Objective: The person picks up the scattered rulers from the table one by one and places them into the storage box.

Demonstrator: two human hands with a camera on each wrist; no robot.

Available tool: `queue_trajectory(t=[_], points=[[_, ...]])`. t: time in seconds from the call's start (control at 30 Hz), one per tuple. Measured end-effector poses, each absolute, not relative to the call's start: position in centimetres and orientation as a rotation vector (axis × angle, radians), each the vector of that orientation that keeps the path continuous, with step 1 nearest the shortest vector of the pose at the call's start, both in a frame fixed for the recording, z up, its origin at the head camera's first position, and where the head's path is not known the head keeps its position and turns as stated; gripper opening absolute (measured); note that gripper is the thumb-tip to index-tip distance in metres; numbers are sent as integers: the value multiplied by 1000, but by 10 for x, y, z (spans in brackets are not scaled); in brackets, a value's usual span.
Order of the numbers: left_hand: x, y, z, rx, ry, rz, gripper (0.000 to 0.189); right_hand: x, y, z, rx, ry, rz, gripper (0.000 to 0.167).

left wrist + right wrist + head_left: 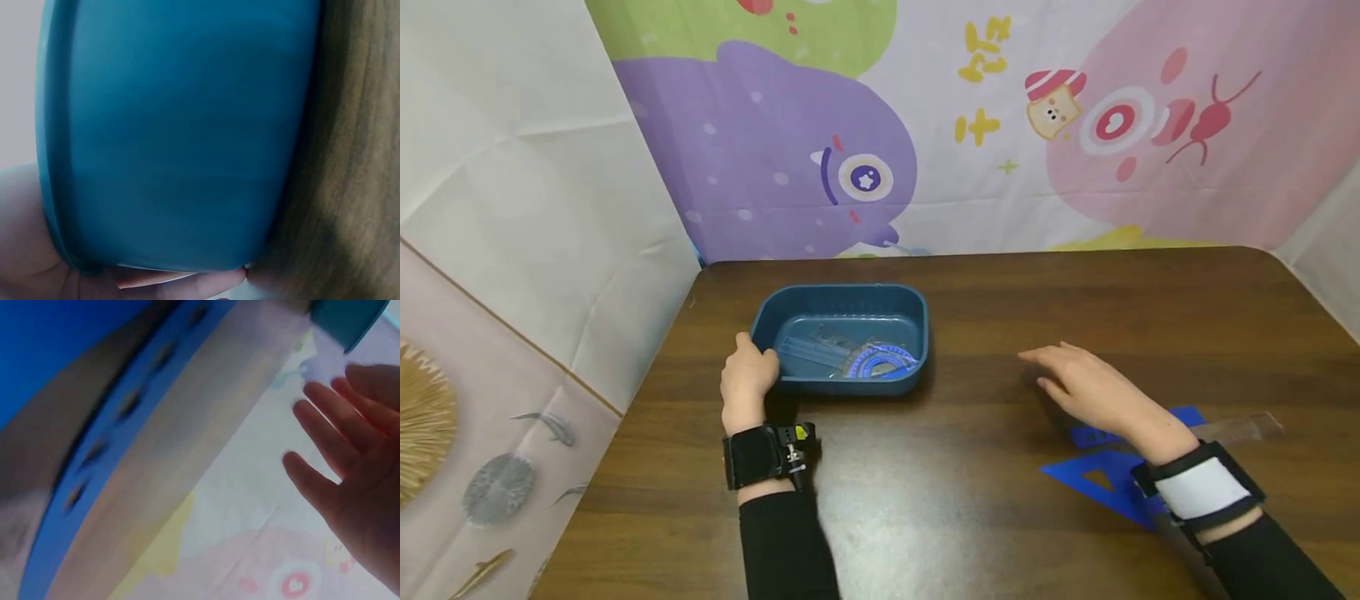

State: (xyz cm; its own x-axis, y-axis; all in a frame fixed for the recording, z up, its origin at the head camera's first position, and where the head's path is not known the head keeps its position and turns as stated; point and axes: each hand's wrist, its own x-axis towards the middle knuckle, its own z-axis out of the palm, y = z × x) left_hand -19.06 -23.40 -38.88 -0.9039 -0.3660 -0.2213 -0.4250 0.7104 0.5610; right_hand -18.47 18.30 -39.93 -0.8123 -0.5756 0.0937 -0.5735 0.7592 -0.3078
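Note:
My left hand [748, 372] holds a dark blue plastic storage bin [857, 387] at its left front corner, thumb by the rim and fingers along the outer wall. The bin's wall [181, 137] fills much of the left wrist view. Inside lie a protractor [882, 357] with blue markings and a transparent ruler [812, 350]. Right of the bin, my right hand [1086, 387] hovers over the table, fingers extended and holding nothing. Under its wrist lie a blue set square [1086, 483] and another blue piece [1090, 436], partly hidden by the arm, with a clear ruler [1243, 427].
The brown wooden table [970, 483] meets a cartoon-printed cloth [985, 192] at its back edge. A white cloth [550, 167] hangs to the left, above a pale patterned surface [512, 417].

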Motion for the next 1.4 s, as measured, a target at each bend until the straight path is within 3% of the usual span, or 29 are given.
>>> queue_trajectory(t=[0.43,0.8,1.13,1.4], points=[[-189,-233,-386,-660,2796,979,60,-158,234,-394,-683,2770,-368,43],[-190,-232,-388,-670,2811,994,59,-144,254,-405,-746,2762,-319,47],[-189,-234,-390,-678,2818,980,58,-139,250,-413,-847,2920,-325,34],[-190,-233,-389,-687,2805,1008,58,-141,247,-411,-848,2923,-325,35]])
